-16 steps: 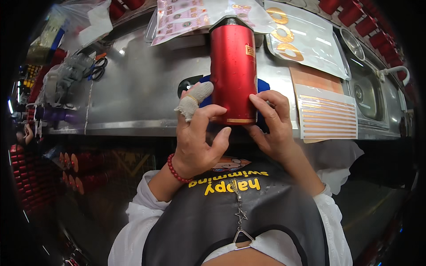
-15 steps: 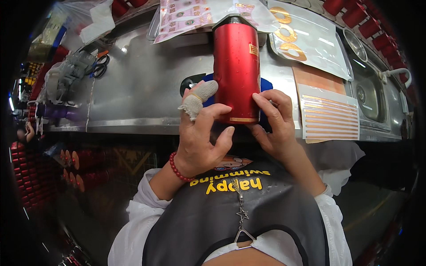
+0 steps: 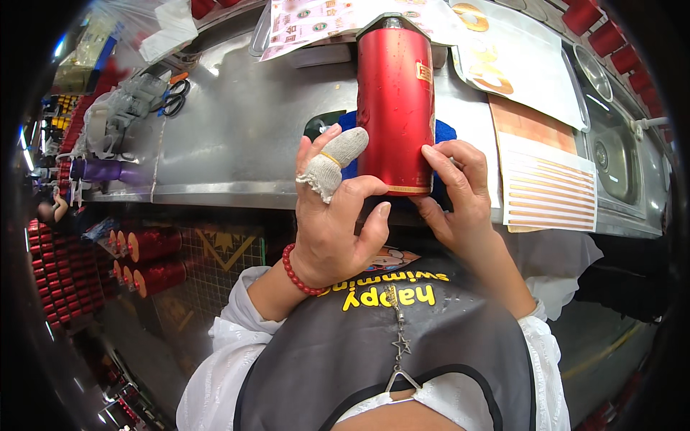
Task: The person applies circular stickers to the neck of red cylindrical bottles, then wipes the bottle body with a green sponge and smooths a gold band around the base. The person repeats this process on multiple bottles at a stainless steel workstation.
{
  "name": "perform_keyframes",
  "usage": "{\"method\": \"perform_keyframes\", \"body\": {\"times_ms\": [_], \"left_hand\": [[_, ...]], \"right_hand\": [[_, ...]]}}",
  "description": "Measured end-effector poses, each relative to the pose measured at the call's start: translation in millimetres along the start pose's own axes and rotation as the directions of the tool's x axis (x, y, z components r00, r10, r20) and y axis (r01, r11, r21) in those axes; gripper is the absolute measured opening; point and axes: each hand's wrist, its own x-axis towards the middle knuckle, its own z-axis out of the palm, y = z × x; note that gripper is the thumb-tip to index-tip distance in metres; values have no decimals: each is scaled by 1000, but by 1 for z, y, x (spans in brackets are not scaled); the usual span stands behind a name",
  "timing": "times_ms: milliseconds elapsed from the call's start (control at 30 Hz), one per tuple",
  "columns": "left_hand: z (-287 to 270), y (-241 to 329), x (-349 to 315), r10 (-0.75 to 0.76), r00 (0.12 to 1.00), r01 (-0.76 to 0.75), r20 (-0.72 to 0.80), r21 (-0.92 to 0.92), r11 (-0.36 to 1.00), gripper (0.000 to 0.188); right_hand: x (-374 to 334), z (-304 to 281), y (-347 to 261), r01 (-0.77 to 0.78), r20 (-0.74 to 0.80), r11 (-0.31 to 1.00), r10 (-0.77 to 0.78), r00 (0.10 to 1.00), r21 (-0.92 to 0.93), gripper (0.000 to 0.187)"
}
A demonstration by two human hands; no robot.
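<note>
A glossy red bottle (image 3: 395,108) with water drops lies on a blue cloth (image 3: 446,131), its neck away from me and its base toward me. A thin gold strip (image 3: 410,190) runs along the base edge. My left hand (image 3: 334,212) has its fingers spread. Its index fingertip touches the bottle's lower left by the base, and the thumb stands apart below. A grey knit finger cover (image 3: 338,158) on another finger rests against the bottle's left side. My right hand (image 3: 460,187) grips the lower right of the base between thumb and fingers.
Right of the bottle lies a white sheet of gold strips (image 3: 550,187), with a sheet of gold rings (image 3: 525,65) behind it. Printed label sheets (image 3: 316,25) lie beyond the neck. Black scissors (image 3: 175,97) and a tape dispenser (image 3: 115,118) sit left. A sink (image 3: 614,158) is far right.
The whole view has shifted slightly, so things appear a little farther right. Both hands keep nearly the same places on the bottle, which itself shows no clear movement.
</note>
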Motion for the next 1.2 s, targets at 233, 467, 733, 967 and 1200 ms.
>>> {"method": "perform_keyframes", "body": {"times_ms": [233,467,733,967,1200], "left_hand": [[-3,5,3,-52,998,53,46,-22,998,31],[-6,8,5,-114,990,120,86,-60,991,31],[-9,11,7,-200,974,206,104,-53,977,32],[-4,2,10,-257,961,275,97,-277,921,21],[-1,-2,8,-180,983,182,27,-187,965,14]], "right_hand": [[0,0,0,-6,10,1000,6,1000,2,66],[-1,0,1,-4,4,1000,4,1000,18,67],[-2,1,1,-32,-12,997,33,999,72,72],[17,-48,-4,-314,55,844,324,945,435,42],[97,-70,-4,44,446,973,-144,883,226,20]]}}
